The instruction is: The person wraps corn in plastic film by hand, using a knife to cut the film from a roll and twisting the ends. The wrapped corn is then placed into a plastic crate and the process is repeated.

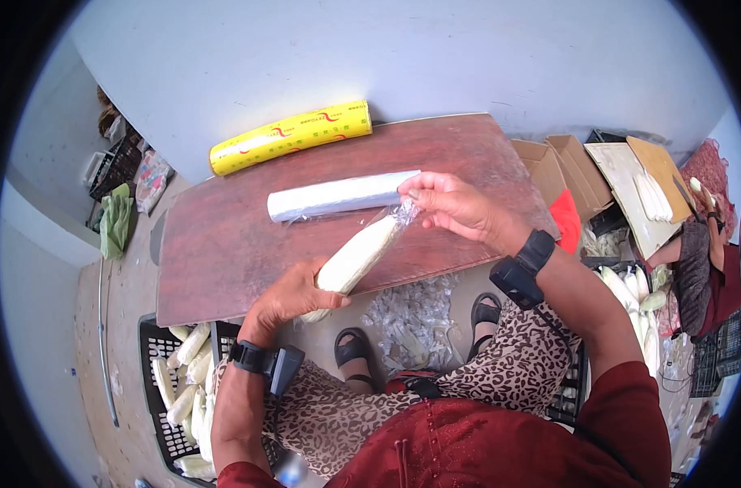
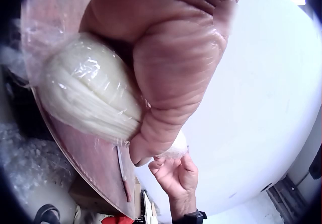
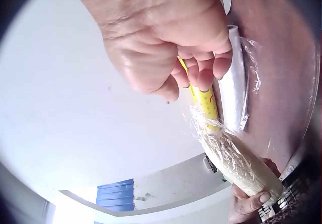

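My left hand (image 1: 293,294) grips the thick lower end of a long pale vegetable (image 1: 358,254) wrapped in clear plastic film, thumb along its upper side. The vegetable slants up to the right over the front of the table. In the left wrist view, glossy film lies tight over its folded, ribbed surface. My right hand (image 1: 456,207) is by the narrow end, where film is bunched. In the right wrist view, its loosely bent fingers (image 3: 205,78) are just clear of that crinkled film (image 3: 206,123). A roll of clear film (image 1: 342,195) lies behind.
A yellow printed roll (image 1: 293,137) lies along the back of the reddish table (image 1: 224,244). In the left wrist view a knife (image 2: 122,168) lies near the table's edge. Black crates (image 1: 163,342) hold more pale vegetables. Plastic scraps (image 1: 407,321) litter the floor. Another person (image 1: 699,252) is at right.
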Motion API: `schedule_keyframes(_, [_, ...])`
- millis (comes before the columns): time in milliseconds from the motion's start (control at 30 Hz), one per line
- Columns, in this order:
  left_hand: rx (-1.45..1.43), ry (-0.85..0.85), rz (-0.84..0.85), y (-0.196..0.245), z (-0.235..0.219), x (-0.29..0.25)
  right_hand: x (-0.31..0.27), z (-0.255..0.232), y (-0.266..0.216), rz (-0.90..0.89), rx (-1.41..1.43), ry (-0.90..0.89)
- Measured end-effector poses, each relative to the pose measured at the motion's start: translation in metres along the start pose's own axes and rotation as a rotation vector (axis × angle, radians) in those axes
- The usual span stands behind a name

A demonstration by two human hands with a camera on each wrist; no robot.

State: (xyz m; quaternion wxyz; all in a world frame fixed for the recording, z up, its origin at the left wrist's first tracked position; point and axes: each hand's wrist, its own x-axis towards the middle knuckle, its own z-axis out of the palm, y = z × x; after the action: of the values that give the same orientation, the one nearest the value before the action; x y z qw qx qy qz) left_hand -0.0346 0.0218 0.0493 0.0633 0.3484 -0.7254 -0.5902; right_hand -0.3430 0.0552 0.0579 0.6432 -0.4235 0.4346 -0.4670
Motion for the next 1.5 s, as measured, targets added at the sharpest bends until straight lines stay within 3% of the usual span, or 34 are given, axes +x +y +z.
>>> schedule_keyframes(167, [-0.007,0.001,-0.018,0.0,0.001,0.0,0.007,-0.009,0.01,-0.02,-0.233,0.045])
schedule_keyframes(367, [-0.071,-0.016,-0.032,-0.001,0.001,0.001,0.004,-0.005,0.003,-0.002,-0.204,0.138])
schedule_keyframes(567, [-0.066,-0.028,-0.019,-0.004,-0.001,-0.001,0.003,-0.033,-0.007,-0.081,0.009,0.201])
schedule_keyframes(800, [-0.159,-0.019,-0.047,0.003,0.002,-0.001,-0.011,0.001,-0.008,0.18,-0.026,0.074])
schedule_keyframes(1000, [-0.14,-0.047,-0.063,0.001,0.003,0.001,-0.001,-0.009,0.008,0.065,-0.178,0.138])
schedule_keyframes(1100, [-0.164,-0.033,-0.077,-0.001,0.001,-0.001,0.0,-0.025,-0.001,0.004,-0.085,0.219])
schedule_keyframes(1333, [-0.191,-0.039,-0.096,-0.002,0.001,-0.002,-0.015,-0.019,-0.013,0.209,-0.121,0.083])
schedule_keyframes(1500, [-0.183,-0.067,-0.116,0.0,0.002,0.005,-0.015,-0.002,-0.008,0.233,-0.204,0.012])
